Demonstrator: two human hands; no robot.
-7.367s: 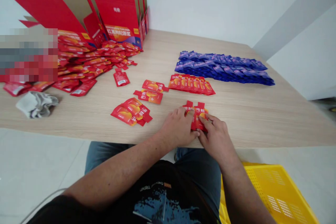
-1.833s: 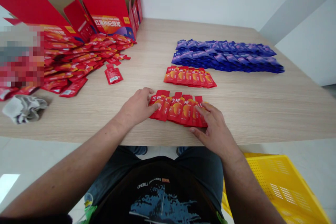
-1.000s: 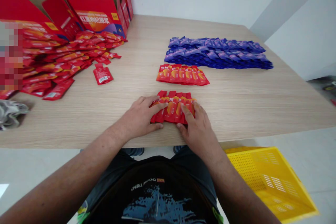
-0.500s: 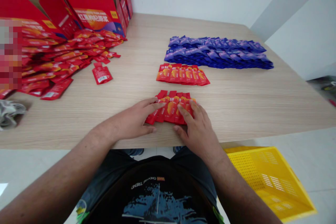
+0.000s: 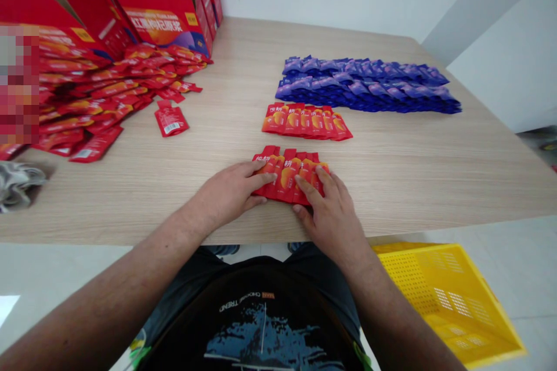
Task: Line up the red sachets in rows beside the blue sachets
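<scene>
A short row of overlapping red pouches [image 5: 287,177] lies flat near the front of the table, orange fruit prints facing up. My left hand [image 5: 235,191] rests on the row's left end, with its fingers spread over the pouches and its thumb at their lower edge. At the right end, my right hand [image 5: 333,206] lies with fingers apart on the pouches, its thumb by the bottom edge. Both hands are open, touching but not gripping. Just behind is a second row of red pouches [image 5: 304,122], fanned the same way.
Two long rows of blue-purple pouches [image 5: 369,94] lie farther back on the wooden table [image 5: 217,127]. A heap of red pouches [image 5: 104,93] and red cartons [image 5: 152,0] fill the left. One single red pouch [image 5: 172,120] lies apart. A yellow crate [image 5: 461,301] stands below, right.
My left hand has shifted slightly right and up, and the left-end pouches under it now sit more evenly with the row. My right hand stays on the right end.
</scene>
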